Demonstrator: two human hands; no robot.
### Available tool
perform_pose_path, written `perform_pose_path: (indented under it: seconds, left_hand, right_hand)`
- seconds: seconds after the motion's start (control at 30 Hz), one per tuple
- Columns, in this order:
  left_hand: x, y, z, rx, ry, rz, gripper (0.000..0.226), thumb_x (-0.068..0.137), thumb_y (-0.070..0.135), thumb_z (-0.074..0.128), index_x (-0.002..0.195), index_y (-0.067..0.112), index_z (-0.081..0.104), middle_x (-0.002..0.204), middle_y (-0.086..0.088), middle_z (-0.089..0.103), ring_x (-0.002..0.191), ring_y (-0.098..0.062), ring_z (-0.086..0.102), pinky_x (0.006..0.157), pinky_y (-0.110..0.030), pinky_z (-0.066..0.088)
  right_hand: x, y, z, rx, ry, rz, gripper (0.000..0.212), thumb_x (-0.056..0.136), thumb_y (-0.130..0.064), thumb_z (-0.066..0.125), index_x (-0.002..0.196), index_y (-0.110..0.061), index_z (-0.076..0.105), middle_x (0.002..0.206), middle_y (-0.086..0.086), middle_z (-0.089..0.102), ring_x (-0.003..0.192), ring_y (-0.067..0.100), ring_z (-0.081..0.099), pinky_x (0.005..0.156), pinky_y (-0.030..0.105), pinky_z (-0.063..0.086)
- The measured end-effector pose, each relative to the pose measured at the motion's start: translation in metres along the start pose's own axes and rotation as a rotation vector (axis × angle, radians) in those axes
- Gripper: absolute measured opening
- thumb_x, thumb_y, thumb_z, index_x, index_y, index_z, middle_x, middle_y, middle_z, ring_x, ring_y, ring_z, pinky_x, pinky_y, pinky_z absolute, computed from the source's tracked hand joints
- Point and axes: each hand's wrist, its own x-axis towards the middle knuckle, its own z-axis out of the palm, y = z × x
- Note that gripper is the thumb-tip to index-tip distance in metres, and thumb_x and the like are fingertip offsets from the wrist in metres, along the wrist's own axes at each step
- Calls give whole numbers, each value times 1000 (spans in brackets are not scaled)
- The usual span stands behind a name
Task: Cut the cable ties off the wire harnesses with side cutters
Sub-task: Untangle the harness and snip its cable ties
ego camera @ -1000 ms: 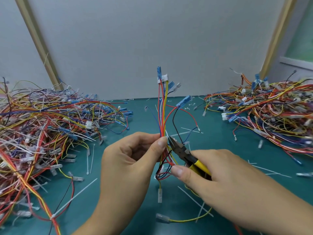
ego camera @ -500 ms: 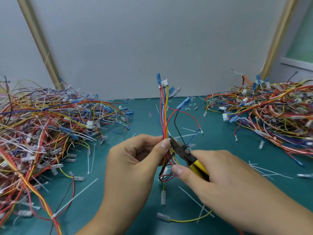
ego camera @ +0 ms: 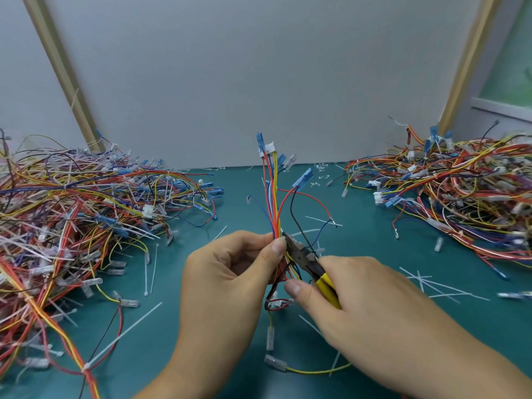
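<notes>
Left hand (ego camera: 230,272) pinches harness (ego camera: 273,197); right hand (ego camera: 374,306) grips yellow-handled cutters (ego camera: 305,259).

— What carries it all?
— A teal-green surface (ego camera: 233,205), meeting a pale grey wall (ego camera: 259,67) at the far side.
— And on that wall?
— A slanted left wooden strip (ego camera: 62,73), a right wooden strip (ego camera: 466,67), and a greenish pane (ego camera: 512,59) at far right.
</notes>
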Motion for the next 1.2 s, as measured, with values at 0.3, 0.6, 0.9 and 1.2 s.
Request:
perform_pose_path:
  seconds: [0.3, 0.6, 0.9, 1.2]
  left_hand:
    - [10, -1, -8, 16, 69, 20, 7, 80, 17, 76, 75, 12, 76, 67, -4, 74, 61, -13, 69, 62, -22, 57]
    - [6, -4, -8, 544, 132, 516, 8, 78, 17, 72, 72, 17, 66, 63, 9, 60, 60, -4, 59, 61, -21, 48]
    - [2, -7, -2, 910, 36, 1025, 22, 87, 10, 69, 66, 8, 65, 58, -4, 47, 51, -28, 41, 54, -39, 44]
    - [8, -14, -5, 871, -21, 901, 12, 90, 21, 67, 80, 14, 70, 69, 4, 58, 62, -22, 56, 64, -37, 45]
  right_hand:
    - [14, 15, -6, 318, 47, 59, 66, 77, -76, 43, 71, -11, 45, 53, 3, 52, 49, 18, 48, 52, 38, 42]
    - [21, 19, 4, 941, 232, -24, 15, 81, -37, 69, 96, -37, 70, 76, 1, 71, 72, 15, 72, 71, 38, 61]
    - [23, 17, 12, 1218, 227, 28, 18, 80, -33, 73, 85, -16, 72, 78, 10, 74, 74, 21, 75, 67, 34, 63]
    - [30, 22, 16, 1277, 207, 46, 11, 92, -16, 66, 88, -6, 68, 78, 11, 74, 74, 22, 74, 69, 37, 63]
